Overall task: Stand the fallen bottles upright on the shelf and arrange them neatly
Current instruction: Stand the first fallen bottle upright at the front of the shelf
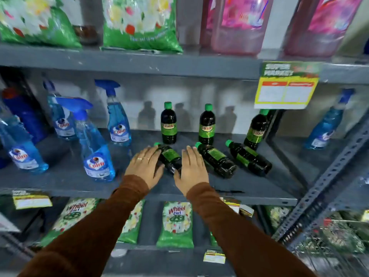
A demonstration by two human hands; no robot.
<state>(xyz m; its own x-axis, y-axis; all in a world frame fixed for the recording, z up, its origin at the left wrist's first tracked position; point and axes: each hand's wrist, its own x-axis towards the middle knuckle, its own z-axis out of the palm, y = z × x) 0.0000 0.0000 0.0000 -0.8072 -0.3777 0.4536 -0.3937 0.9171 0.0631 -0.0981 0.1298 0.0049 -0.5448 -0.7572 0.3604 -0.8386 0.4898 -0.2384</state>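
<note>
Dark fallen bottle (169, 157) lies between open left hand (144, 163) and right hand (191, 166), base hidden. Neither hand grips it.

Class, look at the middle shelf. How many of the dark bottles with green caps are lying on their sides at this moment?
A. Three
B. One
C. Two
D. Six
A. Three lie flat at the front: one between the left hand and right hand, a middle one and a right one; three more stand behind, at left, centre and right.
</note>
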